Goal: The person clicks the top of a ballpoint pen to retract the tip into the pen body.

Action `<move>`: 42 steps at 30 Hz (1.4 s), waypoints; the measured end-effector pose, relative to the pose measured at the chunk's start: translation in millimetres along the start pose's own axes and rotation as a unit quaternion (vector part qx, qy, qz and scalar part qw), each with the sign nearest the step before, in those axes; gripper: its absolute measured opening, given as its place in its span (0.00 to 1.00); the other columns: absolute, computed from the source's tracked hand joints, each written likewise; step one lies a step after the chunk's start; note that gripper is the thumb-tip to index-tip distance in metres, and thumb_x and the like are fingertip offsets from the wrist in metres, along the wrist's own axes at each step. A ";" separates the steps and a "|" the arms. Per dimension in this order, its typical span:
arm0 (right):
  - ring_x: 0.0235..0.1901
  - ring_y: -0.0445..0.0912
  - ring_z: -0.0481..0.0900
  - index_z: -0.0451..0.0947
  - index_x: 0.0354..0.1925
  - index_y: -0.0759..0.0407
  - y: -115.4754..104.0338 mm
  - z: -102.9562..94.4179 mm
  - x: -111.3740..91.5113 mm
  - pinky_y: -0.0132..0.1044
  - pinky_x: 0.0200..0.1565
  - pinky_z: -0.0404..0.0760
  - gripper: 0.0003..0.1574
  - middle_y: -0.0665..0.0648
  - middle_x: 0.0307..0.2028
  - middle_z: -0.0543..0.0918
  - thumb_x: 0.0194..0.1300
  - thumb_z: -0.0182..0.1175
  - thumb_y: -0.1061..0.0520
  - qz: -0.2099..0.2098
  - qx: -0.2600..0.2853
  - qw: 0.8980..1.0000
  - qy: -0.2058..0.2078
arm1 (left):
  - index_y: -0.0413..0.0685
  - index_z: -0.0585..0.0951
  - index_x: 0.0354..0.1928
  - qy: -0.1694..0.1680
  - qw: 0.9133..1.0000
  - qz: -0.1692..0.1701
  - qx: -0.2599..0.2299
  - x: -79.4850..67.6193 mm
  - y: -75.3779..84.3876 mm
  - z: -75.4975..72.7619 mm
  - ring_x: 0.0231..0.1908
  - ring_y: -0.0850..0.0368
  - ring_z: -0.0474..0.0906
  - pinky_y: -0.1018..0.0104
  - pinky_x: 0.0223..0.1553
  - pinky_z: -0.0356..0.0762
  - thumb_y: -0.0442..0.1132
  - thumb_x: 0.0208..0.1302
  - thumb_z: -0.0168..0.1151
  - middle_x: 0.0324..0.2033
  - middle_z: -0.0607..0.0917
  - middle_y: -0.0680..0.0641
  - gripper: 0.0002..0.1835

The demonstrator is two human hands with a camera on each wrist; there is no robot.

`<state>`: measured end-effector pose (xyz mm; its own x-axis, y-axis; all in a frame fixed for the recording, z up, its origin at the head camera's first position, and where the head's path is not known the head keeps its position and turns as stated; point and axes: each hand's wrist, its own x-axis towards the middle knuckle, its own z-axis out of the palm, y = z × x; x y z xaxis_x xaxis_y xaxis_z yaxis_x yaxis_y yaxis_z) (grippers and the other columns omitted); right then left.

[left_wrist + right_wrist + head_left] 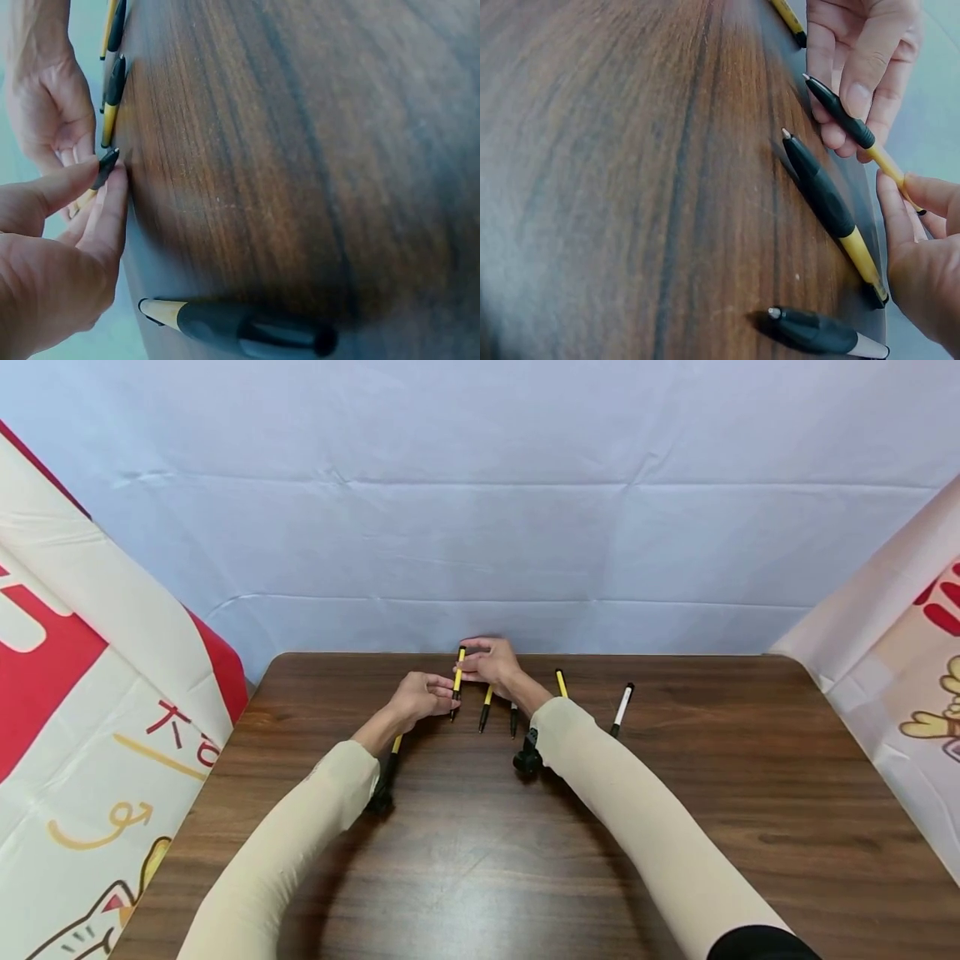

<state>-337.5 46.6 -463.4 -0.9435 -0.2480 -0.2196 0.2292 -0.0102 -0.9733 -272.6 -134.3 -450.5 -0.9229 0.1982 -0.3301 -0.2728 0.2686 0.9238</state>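
Only the head view shows the white pen [622, 707] farthest right of my right hand [491, 662]; that hand and my left hand [417, 697] pinch 1 slim yellow-and-black pen [458, 680] between them.

Flat brown wood-grain tabletop [465, 860] looks smooth w/ slight gloss; held slim yellow-and-black plastic pen [868, 142] has mattish blk grip [838, 109]; pale-blue hanging cloth sheet [480, 543] = matt, creased tbh.

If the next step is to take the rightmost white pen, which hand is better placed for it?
Probably the right hand: it is nearer to the white pen than the left hand. Both hands pinch one yellow pen, so the right would first let go.
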 end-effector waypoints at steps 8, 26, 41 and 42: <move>0.55 0.60 0.88 0.77 0.70 0.62 -1.3 1.9 -0.2 0.45 0.53 0.89 0.32 0.73 0.55 0.85 0.71 0.65 0.73 0.021 0.021 1.000 0.001 | 0.29 0.79 0.62 -0.010 0.999 -0.009 -0.043 -0.6 -2.6 -4.0 0.49 0.50 0.90 0.60 0.52 0.88 0.22 0.73 0.62 0.51 0.89 0.33 0.18; 0.54 0.56 0.89 0.75 0.72 0.62 -4.2 -7.3 -7.6 0.45 0.59 0.85 0.33 0.74 0.61 0.82 0.72 0.64 0.72 0.050 0.081 0.995 -0.038 | 0.26 0.76 0.67 -0.050 0.992 -0.025 -0.111 -7.9 2.6 -4.9 0.43 0.56 0.91 0.61 0.51 0.88 0.25 0.75 0.62 0.44 0.91 0.41 0.22; 0.55 0.59 0.88 0.74 0.73 0.63 -6.3 -3.3 -13.5 0.49 0.63 0.82 0.33 0.73 0.59 0.83 0.72 0.64 0.72 0.048 0.069 0.995 -0.056 | 0.22 0.73 0.68 -0.061 0.988 -0.019 -0.138 -14.0 -4.0 -4.3 0.41 0.58 0.90 0.64 0.49 0.88 0.23 0.75 0.59 0.39 0.92 0.44 0.23; 0.55 0.59 0.88 0.74 0.73 0.63 -6.6 -3.2 -14.2 0.49 0.63 0.82 0.33 0.74 0.60 0.83 0.72 0.64 0.72 0.047 0.068 0.995 -0.055 | 0.22 0.73 0.68 -0.061 0.988 -0.018 -0.140 -14.6 -3.9 -4.1 0.41 0.58 0.90 0.64 0.49 0.88 0.23 0.75 0.59 0.38 0.92 0.45 0.23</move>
<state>-326.5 53.3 -454.1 -0.8861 -0.3590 -0.2930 0.3520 -0.1103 -0.9295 -259.2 -142.0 -448.5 -0.8759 0.3104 -0.3694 -0.3853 0.0107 0.9227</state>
